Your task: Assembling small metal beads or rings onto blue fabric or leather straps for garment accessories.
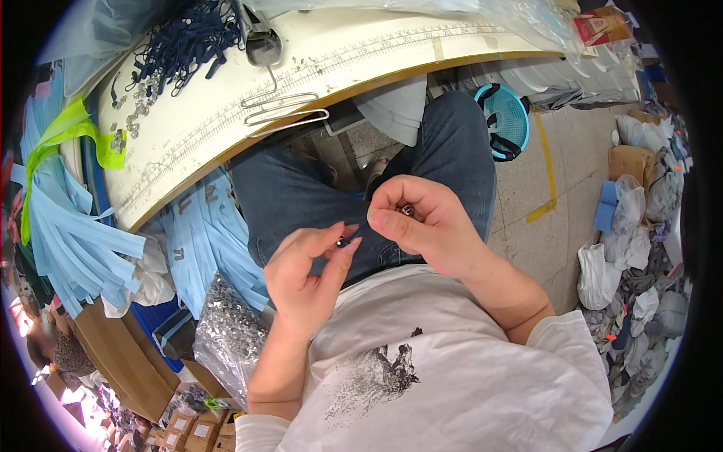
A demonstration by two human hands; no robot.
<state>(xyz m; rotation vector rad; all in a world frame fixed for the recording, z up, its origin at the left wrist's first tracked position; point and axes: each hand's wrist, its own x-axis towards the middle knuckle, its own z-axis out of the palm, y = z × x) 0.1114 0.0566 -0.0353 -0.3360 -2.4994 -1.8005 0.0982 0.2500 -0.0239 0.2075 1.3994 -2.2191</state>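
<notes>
Over my lap, my left hand pinches one end of a small dark blue cord between thumb and fingertips. My right hand grips the cord's other end, so it runs short and taut between the two. A small shiny metal piece shows among the curled right fingers; its exact kind cannot be made out. On the table lie a pile of dark blue cord loops and, beside it, a scatter of small silver metal pieces, which look like zipper sliders.
A white table with a printed ruler curves ahead. On it are a metal scoop and a bent wire rack. Light blue zipper strips hang at left, above a bag of metal pieces. A turquoise basket stands on the floor.
</notes>
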